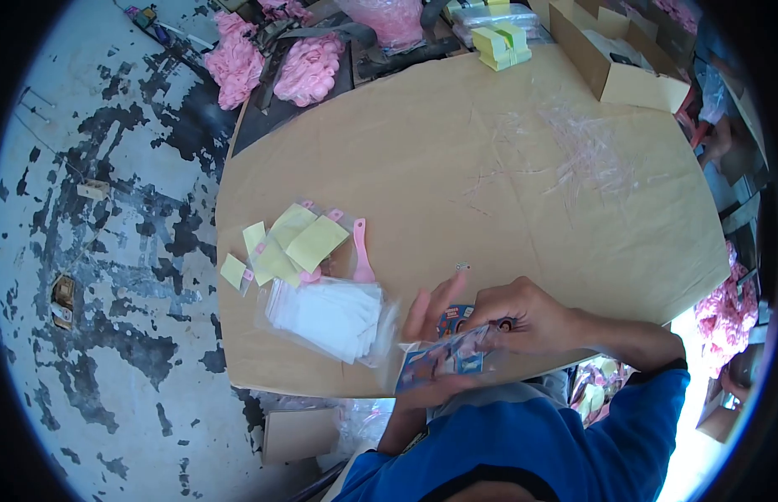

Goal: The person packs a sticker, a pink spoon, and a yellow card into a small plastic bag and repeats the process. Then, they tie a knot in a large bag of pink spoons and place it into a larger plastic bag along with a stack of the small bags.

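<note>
My left hand [435,389] is closed around a clear plastic bag [418,372] at the table's front edge, with fingers behind it and the thumb side in front. A blue printed card [456,318] with pictures shows at the bag. My right hand [523,314] pinches at the card and the bag's upper edge; the exact grip is partly hidden by its fingers. Left of my hands lies a pile of white, see-through bags [326,318]. Beside it are a pink flat-handled tool [361,251] and several pale yellow cards [318,243] in clear packets.
Clear plastic strands [585,155] are scattered over the brown-covered table [389,167]. At the back stand a bundle of yellow cards [500,46], an open cardboard box [631,79] and pink bagged items [309,71]. Another person's hand [717,142] shows at the right.
</note>
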Motion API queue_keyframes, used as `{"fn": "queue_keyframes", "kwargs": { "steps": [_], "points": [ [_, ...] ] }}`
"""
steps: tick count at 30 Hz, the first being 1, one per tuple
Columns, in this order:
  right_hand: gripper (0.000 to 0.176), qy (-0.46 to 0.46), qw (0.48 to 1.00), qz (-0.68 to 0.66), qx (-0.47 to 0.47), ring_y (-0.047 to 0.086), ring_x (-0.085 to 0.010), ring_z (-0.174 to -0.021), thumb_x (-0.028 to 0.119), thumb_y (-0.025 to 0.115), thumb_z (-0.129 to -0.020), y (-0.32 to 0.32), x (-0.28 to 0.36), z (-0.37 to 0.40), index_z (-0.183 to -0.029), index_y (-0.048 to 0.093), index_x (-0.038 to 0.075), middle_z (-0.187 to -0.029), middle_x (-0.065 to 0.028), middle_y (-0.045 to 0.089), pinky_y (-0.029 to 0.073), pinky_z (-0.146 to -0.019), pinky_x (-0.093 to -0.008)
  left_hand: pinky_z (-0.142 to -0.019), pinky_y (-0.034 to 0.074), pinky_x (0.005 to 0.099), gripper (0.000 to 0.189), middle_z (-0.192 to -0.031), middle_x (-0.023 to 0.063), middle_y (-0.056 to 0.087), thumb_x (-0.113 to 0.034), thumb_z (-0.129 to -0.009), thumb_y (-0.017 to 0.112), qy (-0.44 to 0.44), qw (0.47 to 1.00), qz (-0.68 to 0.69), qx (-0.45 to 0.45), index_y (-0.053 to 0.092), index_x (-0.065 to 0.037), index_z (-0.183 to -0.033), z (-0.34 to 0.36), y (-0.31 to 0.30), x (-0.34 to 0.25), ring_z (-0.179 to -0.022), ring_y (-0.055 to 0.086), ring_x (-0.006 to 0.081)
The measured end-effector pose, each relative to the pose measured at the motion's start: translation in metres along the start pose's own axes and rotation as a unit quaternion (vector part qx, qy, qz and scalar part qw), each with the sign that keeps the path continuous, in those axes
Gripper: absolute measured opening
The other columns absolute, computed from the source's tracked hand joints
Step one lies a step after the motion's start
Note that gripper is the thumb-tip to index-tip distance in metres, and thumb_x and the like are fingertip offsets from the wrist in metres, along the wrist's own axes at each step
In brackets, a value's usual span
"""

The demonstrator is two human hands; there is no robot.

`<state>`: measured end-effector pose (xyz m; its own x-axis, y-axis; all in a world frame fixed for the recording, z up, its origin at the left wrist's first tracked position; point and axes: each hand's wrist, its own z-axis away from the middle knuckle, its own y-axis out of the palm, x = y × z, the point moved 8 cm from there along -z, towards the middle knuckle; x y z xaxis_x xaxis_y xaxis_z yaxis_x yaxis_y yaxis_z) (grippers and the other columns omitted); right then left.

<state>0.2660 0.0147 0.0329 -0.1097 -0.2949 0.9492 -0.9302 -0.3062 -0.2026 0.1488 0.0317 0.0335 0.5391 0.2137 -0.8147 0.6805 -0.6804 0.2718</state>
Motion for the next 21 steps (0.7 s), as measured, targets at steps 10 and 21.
{"fn": "queue_keyframes", "kwargs": {
  "steps": [10,21],
  "points": [
    [0.017,0.059,0.996,0.009,0.06,0.067,-0.0145,-0.075,0.009,0.071,-0.087,0.007,-0.003,-0.003,-0.101,0.068,0.0,-0.084,-0.0097,0.071,0.052,-0.068,-0.0286,-0.108,0.037,0.0504,0.056,-0.124,0.0177,0.062,-0.009,-0.079,0.081,0.01,0.991,-0.071,0.116,0.05,-0.008,-0.125,-0.001,0.006,0.003,-0.132,0.045,0.0372],
    [0.015,0.017,0.982,0.014,0.189,0.069,-0.0217,-0.072,0.016,0.064,-0.092,0.033,-0.007,-0.023,-0.096,0.069,0.002,-0.078,-0.0116,0.068,0.052,-0.065,-0.0328,-0.109,0.036,0.0545,0.064,-0.112,0.0127,0.065,-0.01,-0.071,0.086,0.141,0.985,0.08,0.053,0.047,-0.012,-0.12,0.028,-0.012,-0.009,-0.125,0.052,0.0375]
  ]
}}
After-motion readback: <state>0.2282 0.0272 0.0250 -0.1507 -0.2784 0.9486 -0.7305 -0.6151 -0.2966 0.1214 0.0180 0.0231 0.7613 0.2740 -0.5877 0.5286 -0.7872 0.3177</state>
